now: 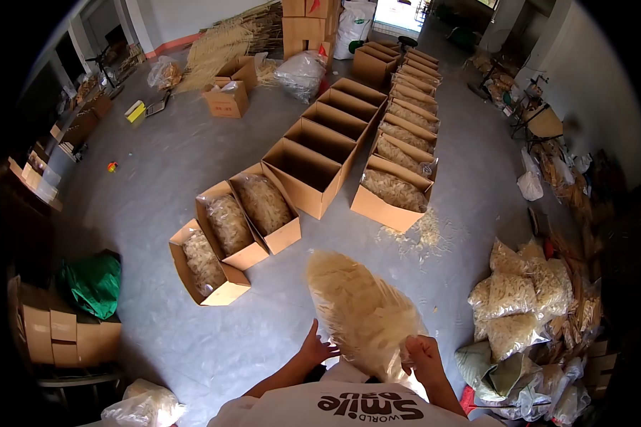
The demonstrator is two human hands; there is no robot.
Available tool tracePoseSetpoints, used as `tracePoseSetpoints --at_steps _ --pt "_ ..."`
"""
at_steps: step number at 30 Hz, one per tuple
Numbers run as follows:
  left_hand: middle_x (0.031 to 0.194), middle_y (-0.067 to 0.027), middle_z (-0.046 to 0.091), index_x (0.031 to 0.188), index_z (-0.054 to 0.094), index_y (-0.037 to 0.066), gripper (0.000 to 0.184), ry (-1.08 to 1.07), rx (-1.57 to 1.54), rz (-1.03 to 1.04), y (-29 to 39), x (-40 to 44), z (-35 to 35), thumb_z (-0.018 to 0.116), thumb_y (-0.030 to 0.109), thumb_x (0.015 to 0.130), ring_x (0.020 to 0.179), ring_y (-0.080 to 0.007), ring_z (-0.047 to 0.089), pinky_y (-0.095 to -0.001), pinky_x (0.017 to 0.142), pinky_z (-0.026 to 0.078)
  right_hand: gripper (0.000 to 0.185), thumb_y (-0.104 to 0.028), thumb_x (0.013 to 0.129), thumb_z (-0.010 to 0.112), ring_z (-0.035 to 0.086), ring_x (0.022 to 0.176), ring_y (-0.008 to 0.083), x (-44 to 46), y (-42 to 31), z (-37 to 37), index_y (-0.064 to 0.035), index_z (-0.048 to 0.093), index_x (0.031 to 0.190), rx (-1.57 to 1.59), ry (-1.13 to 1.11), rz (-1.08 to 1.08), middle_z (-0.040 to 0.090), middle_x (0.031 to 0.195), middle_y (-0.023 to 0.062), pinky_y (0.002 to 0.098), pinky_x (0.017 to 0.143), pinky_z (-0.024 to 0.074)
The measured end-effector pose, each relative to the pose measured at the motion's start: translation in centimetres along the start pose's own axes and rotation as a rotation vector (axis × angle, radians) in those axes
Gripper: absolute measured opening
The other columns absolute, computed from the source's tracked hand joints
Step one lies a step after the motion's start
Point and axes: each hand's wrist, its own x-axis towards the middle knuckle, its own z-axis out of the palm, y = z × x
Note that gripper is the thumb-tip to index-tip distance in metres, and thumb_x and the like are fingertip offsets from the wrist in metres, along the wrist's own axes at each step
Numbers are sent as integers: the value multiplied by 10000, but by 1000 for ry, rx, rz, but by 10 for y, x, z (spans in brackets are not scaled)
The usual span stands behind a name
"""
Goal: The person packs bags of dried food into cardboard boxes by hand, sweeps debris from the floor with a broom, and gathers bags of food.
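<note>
A large clear plastic bag (363, 299), full of pale yellow flakes or shavings, hangs tilted in front of my body. My right hand (424, 356) is closed on the bag's gathered edge at its lower right. On the other side, my left hand (316, 350) has its fingers spread beside the bag's lower left; I cannot tell whether it touches the plastic. Ahead to the left, an open carton (228, 231) holds a similar filled bag, with another filled carton (205, 263) in front of it and a third (265, 206) behind.
Open cartons without visible bags (303, 174) run up the middle, next to a row of cartons with filled bags (395, 192). Loose flakes (424, 235) lie on the floor. Filled bags (516, 299) are heaped at right. A green sack (92, 285) rests on cartons at left.
</note>
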Motion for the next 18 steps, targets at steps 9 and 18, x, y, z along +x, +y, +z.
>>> tracePoseSetpoints --at_steps 9,18 --pt "1206 -100 306 1170 303 138 749 -204 132 -58 110 71 124 419 641 627 1077 -282 313 -447 886 228 358 -225 819 406 282 354 62 170 -87 -5 -64 344 505 -83 -110 -44 321 444 -15 205 318 269" --pt "1197 -74 331 1167 323 132 701 -434 -100 86 230 131 206 388 616 663 1066 -264 331 -454 866 249 346 -222 821 409 336 367 52 324 -167 -4 -45 369 526 -267 -358 -14 352 444 -12 190 339 280"
